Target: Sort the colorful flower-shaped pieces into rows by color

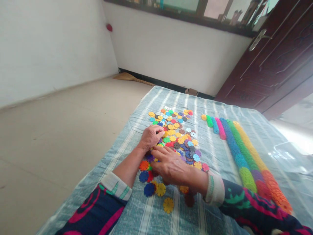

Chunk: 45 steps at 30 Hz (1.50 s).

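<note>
A loose spread of colourful notched plastic discs point(171, 133) lies on a striped cloth point(132, 213). At the left edge of the spread is my left hand point(151, 137), its fingers curled in and thumb close to them. Whatever it may hold is hidden. My right hand point(171, 164) reaches across the near part of the discs, palm down, fingers apart and touching the pile just below my left wrist. Several discs are covered by the right hand. Nearest to me lie a yellow disc point(168, 205) and a dark blue disc point(149, 189).
On the right, discs overlap in long rows sorted by colour, among them a blue row point(231, 137) and an orange row point(278, 192). Beyond them stands a clear plastic container point(290, 156). A dark red door point(266, 65) and a broom point(127, 76) are farther back.
</note>
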{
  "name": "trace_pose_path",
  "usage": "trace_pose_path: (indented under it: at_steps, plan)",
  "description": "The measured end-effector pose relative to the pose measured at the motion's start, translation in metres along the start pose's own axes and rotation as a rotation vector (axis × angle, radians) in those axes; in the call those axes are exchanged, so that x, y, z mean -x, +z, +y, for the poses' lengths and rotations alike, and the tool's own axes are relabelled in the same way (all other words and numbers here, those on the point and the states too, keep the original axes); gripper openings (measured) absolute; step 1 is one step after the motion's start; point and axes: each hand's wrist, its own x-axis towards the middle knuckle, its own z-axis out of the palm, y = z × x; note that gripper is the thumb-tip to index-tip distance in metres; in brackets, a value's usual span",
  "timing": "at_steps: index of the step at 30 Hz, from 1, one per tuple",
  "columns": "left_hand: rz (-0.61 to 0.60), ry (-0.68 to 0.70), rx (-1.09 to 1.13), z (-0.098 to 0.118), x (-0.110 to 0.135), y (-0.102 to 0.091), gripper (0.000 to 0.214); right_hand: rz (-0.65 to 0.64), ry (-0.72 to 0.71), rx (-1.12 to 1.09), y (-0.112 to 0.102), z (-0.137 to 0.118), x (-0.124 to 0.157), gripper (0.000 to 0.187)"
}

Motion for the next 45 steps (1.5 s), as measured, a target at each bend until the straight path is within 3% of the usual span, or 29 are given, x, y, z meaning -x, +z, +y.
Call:
trace_pose_path:
  at_steps: [17, 28, 35, 40, 45]
  plan:
    - [-0.002, -0.013, 0.031, -0.002, -0.003, 0.0, 0.017, -0.106, 0.02, 0.098, -0.011, -0.004, -0.012, 0.009]
    - [-0.004, -0.009, 0.021, 0.0, -0.002, -0.001, 0.018, 0.071, -0.148, 0.131, 0.006, 0.004, -0.006, 0.022]
    - [-0.001, -0.008, 0.019, 0.0, -0.001, -0.002, 0.017, 0.182, -0.12, 0.029, 0.005, 0.008, 0.006, 0.019]
    - [-0.001, -0.016, 0.032, -0.002, -0.004, -0.003, 0.019, 0.256, -0.019, -0.043, -0.007, 0.038, 0.032, 0.015]
    - [-0.009, -0.031, 0.054, -0.004, -0.007, -0.006, 0.021, 0.327, 0.255, 0.06, -0.037, 0.115, 0.083, 0.022]
